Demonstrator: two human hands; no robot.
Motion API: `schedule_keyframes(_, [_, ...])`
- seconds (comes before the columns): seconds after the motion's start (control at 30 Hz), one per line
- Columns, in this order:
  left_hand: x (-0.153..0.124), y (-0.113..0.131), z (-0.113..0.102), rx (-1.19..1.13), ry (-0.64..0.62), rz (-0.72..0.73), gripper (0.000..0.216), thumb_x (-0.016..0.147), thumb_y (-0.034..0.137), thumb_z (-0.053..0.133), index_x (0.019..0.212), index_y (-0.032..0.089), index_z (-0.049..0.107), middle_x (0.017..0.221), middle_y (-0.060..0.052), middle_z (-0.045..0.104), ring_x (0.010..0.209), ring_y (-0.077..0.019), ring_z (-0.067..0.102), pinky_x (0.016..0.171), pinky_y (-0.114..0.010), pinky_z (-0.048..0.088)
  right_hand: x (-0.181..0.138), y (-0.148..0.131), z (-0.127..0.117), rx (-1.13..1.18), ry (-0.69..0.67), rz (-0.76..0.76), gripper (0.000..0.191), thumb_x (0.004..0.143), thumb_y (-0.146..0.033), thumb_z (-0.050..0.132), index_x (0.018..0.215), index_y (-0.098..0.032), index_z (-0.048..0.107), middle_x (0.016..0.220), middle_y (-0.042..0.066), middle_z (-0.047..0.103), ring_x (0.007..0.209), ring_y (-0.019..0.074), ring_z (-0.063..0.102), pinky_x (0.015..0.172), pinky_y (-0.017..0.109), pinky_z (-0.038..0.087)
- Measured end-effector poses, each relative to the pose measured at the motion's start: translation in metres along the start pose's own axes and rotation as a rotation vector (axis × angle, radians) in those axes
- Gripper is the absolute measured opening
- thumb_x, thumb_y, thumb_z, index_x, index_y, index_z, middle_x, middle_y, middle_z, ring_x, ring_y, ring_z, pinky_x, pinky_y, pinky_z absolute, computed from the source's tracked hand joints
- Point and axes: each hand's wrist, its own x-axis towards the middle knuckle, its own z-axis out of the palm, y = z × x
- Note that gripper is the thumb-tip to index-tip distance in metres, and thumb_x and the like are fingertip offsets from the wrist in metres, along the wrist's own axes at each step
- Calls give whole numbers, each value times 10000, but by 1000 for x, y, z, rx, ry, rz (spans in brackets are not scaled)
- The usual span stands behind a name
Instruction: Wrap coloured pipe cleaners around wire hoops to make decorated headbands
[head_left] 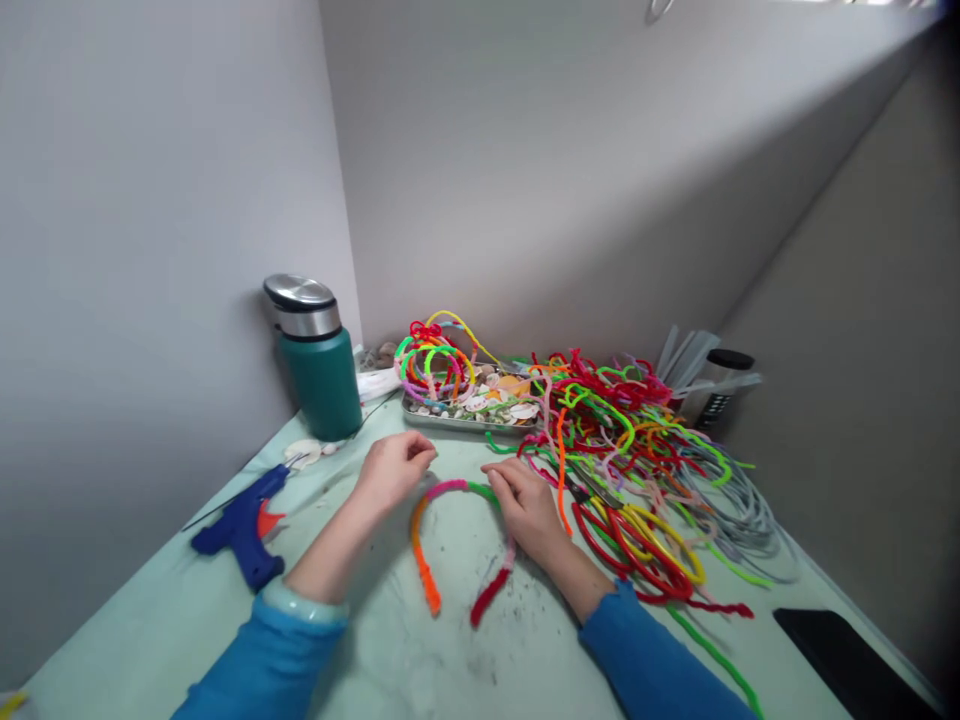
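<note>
A headband-shaped arch [448, 487] lies on the table between my forearms, wrapped in fuzzy pipe cleaner in orange, pink, green, pale pink and dark red. Its two ends point toward me. My left hand [394, 470] is raised just beyond its left side, thumb and fingers pinched together. Over the arch's right side is my right hand [527, 503], also pinched, covering part of the green stretch. Whatever the fingertips hold, if anything, is too small to make out.
Left: a blue glue gun [244, 525] and green bottle [319, 370]. Behind: a metal tray [472, 424] of shells and coiled pipe cleaners. Right: a heap of pipe cleaners [600, 410], scissors [598, 484], red and yellow loops [652, 560], grey cord [739, 520], a black flat object [847, 660].
</note>
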Motion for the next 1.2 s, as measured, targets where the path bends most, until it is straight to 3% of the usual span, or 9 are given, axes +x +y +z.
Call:
schedule_keyframes(0.17, [-28,21,-6,-56,57,40,113,743,280,519,769,194,588,681,-7,668,610,-145,638,577,-236,458,-2,-11,-2,-45,24,-97,246,905,-234,418,918,-167,655,878,86,633,860,202,576,779,325,437])
schedule_keyframes(0.3, [-72,32,-22,-177,37,76,123,745,276,545,811,192,607,691,-18,674,642,-157,634,588,-242,471,-2,-51,10,-89,-70,-219,230,889,-205,425,948,-166,645,853,81,616,805,183,562,730,294,425])
schedule_keyframes(0.5, [-141,27,-63,-215,14,29,121,748,260,557,798,210,655,685,-25,667,640,-170,610,605,-259,481,4,-126,76,-123,-476,-323,59,707,-222,613,749,-181,620,715,5,584,615,135,545,540,221,402])
schedule_keyframes(0.6, [-167,17,-82,-268,0,-25,135,746,308,595,814,221,672,622,-19,657,607,-173,607,594,-261,481,11,-155,114,-241,-580,-425,246,717,-302,619,948,-219,605,819,21,610,679,173,577,556,248,423])
schedule_keyframes(0.67, [-178,10,-92,-308,43,-60,166,726,331,619,842,231,685,620,-15,667,611,-177,613,604,-264,485,13,-169,136,-405,-614,-334,244,781,-263,536,1010,-190,572,863,67,621,725,214,591,568,285,445])
schedule_keyframes(0.73, [-185,2,-98,-320,99,-117,166,717,344,626,811,227,695,581,-9,657,598,-172,606,605,-258,482,11,-178,153,-480,-633,-256,260,811,-178,461,1058,-159,543,930,109,619,816,251,594,600,321,467])
schedule_keyframes(0.87, [-187,-7,-103,-368,174,-195,185,710,366,626,785,210,690,558,-3,641,590,-162,596,608,-250,479,1,-181,168,-461,-602,-210,247,791,-173,471,1025,-135,540,935,137,608,862,288,582,649,381,488])
schedule_keyframes(1.07, [-185,-18,-113,-430,276,-242,256,683,386,661,848,190,675,611,-4,655,621,-161,596,649,-257,485,-14,-178,160,-336,-528,-221,300,745,-263,534,1019,-143,539,957,125,594,853,278,569,681,389,493])
schedule_keyframes(1.2, [-188,-25,-123,-435,356,-213,267,688,389,671,863,188,676,597,-7,653,637,-165,600,680,-266,486,-20,-173,156,-253,-430,-212,353,786,-214,482,1132,-148,501,978,122,596,892,272,562,733,393,481])
